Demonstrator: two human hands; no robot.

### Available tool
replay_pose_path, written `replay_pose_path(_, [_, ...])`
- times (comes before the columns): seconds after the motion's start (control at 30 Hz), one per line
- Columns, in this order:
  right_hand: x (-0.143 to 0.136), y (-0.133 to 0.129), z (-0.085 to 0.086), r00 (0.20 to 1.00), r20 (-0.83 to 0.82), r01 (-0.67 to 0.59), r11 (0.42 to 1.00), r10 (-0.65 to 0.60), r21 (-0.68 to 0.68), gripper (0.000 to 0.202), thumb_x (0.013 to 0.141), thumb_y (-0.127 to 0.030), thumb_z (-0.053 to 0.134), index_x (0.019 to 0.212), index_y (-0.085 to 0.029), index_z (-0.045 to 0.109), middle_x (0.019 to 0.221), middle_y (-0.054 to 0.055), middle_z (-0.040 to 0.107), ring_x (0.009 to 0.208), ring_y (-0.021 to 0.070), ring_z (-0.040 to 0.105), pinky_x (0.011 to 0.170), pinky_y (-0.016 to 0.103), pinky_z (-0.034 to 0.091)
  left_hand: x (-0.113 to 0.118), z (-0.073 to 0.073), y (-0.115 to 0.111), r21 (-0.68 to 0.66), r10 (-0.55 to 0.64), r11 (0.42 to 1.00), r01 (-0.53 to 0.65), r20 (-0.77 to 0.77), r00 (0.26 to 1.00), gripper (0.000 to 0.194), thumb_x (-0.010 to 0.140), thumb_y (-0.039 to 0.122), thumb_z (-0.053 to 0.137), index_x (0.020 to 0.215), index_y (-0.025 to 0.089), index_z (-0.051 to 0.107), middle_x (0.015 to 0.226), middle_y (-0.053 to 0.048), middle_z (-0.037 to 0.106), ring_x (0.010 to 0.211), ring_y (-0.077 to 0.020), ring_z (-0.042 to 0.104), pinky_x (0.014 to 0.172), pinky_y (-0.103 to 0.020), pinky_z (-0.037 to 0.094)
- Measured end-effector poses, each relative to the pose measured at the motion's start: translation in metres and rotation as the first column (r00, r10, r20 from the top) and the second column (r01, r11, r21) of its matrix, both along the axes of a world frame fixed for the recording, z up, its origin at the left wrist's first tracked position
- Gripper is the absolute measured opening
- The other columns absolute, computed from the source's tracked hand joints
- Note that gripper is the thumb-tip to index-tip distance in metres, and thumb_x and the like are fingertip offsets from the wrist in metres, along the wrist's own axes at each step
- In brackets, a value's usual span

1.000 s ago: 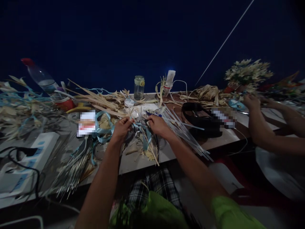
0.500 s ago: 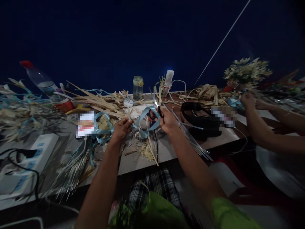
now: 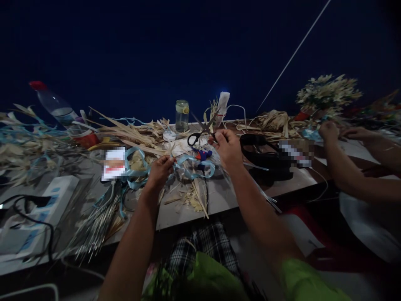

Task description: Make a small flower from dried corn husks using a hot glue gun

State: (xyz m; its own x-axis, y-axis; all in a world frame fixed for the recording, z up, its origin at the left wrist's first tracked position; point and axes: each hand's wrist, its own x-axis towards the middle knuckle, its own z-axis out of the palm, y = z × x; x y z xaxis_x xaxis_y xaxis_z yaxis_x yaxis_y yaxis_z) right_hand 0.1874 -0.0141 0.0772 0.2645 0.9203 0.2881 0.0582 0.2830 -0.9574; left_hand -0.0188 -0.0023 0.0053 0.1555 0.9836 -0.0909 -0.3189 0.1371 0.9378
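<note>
My left hand (image 3: 161,167) is closed in a pinch at one end of a light blue ribbon (image 3: 188,172), which trails rightward in loose loops. A pale dried-husk piece (image 3: 170,148) stands up at the same fingertips; how it joins the ribbon is too small to tell. My right hand (image 3: 227,146) grips black-handled scissors (image 3: 205,127) by one ring, blades spread and pointing up above the table. Just below the scissors lies a blue and orange tool, seemingly a glue gun (image 3: 203,154), partly behind the ribbon.
Dried husks (image 3: 140,133) and wire bundles (image 3: 94,232) litter the table. A jar (image 3: 181,116) stands at the back, and a tilted bottle (image 3: 58,106) at left. A power strip (image 3: 54,209) lies front left. A co-worker's hands (image 3: 330,131) work at right, near a vase of pale flowers (image 3: 328,94).
My right hand has moved up and slightly right with the scissors, whose blades have spread. The ribbon's raised loop has dropped lower. My left hand stays in nearly the same place.
</note>
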Motion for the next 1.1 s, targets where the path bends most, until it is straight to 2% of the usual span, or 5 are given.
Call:
replay_pose_path(0.13, [-0.007,-0.002,-0.017,0.719,-0.649,-0.416,0.903,0.251,-0.112,0.021,0.077,-0.039,0.052,0.076,-0.019,0.049,0.083,0.003,0.061,0.088,0.0181,0.058,0.079,0.042,0.047,0.001,-0.003,0.002,0.004,0.0,1.0,0.0,0.014,1.0,0.026,0.058,0.032,0.069,0.063,0.013,0.052,0.052,0.005,0.044,0.04,-0.0006,0.033,0.038,-0.015,0.023])
replay_pose_path(0.33, [-0.026,-0.023,-0.036,0.464,-0.864,-0.608,0.779,0.195,-0.152,0.022,0.084,-0.033,0.044,0.081,-0.015,0.057,0.081,0.005,0.067,0.077,0.0142,0.062,0.072,0.033,0.052,0.002,-0.005,0.002,0.007,-0.028,1.0,0.028,-0.017,0.999,0.025,0.062,0.033,0.067,0.065,0.013,0.053,0.049,0.006,0.039,0.038,-0.0007,0.031,0.037,-0.015,0.019])
replay_pose_path(0.53, [-0.04,-0.028,-0.044,0.48,-0.875,-0.689,0.646,0.067,-0.328,0.024,0.085,-0.031,0.044,0.078,-0.012,0.056,0.063,0.004,0.064,0.056,0.0106,0.058,0.051,0.021,0.049,0.003,-0.004,0.0,-0.024,-0.005,1.0,0.004,-0.033,0.999,0.026,0.061,0.034,0.067,0.067,0.013,0.052,0.054,0.004,0.044,0.04,-0.0007,0.032,0.037,-0.014,0.021])
replay_pose_path(0.83, [-0.03,-0.028,-0.043,0.49,-0.865,-0.563,0.798,0.114,-0.214,0.006,0.075,-0.022,0.056,0.071,-0.017,0.052,0.067,0.001,0.063,0.064,0.0114,0.059,0.057,0.023,0.049,0.004,-0.007,0.003,-0.009,-0.003,1.0,0.002,-0.056,0.998,0.026,0.061,0.034,0.066,0.065,0.013,0.051,0.05,0.006,0.039,0.037,-0.0005,0.028,0.036,-0.015,0.018])
replay_pose_path(1.1, [-0.018,-0.05,-0.03,0.507,-0.832,-0.696,0.676,0.225,-0.241,0.025,0.081,-0.035,0.046,0.098,-0.019,0.055,0.079,0.004,0.063,0.058,0.0099,0.054,0.051,0.022,0.043,0.002,-0.005,0.003,-0.004,0.037,0.999,-0.038,-0.127,0.991,0.023,0.064,0.034,0.063,0.067,0.014,0.052,0.043,0.008,0.036,0.035,-0.0021,0.028,0.035,-0.016,0.017])
